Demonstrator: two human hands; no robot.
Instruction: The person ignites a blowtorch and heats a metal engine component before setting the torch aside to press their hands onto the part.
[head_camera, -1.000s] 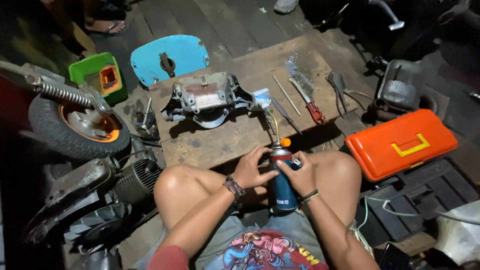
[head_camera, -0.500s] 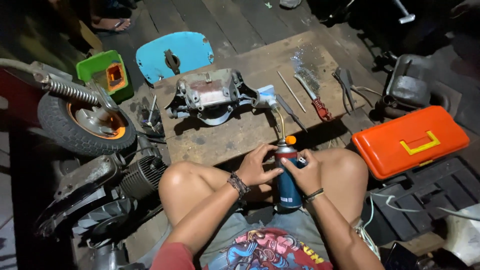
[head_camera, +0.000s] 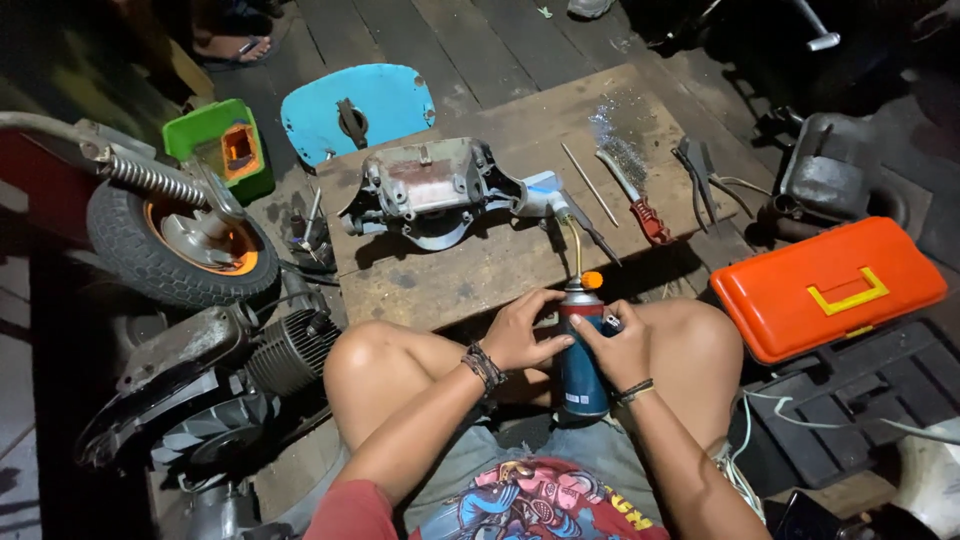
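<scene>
I sit with my knees apart and hold a blue gas canister (head_camera: 582, 375) upright between them. A torch head with an orange knob and a thin bent brass nozzle (head_camera: 576, 250) is fitted on top of it. My left hand (head_camera: 522, 330) wraps the canister's top from the left. My right hand (head_camera: 622, 345) grips it from the right, fingers near the knob. The nozzle tip points toward a grey metal scooter part (head_camera: 432, 190) lying on a wooden board (head_camera: 470, 265) in front of me.
On the board lie a wire brush with a red handle (head_camera: 632, 190), a thin rod (head_camera: 590, 185) and pliers (head_camera: 700, 175). An orange toolbox (head_camera: 828, 285) sits at the right. A wheel (head_camera: 180, 240), an engine (head_camera: 270, 355), a green box (head_camera: 222, 145) and a blue cover (head_camera: 358, 112) lie at the left.
The view has shifted slightly. Both hands stay on the canister, with small finger movements around its top.
</scene>
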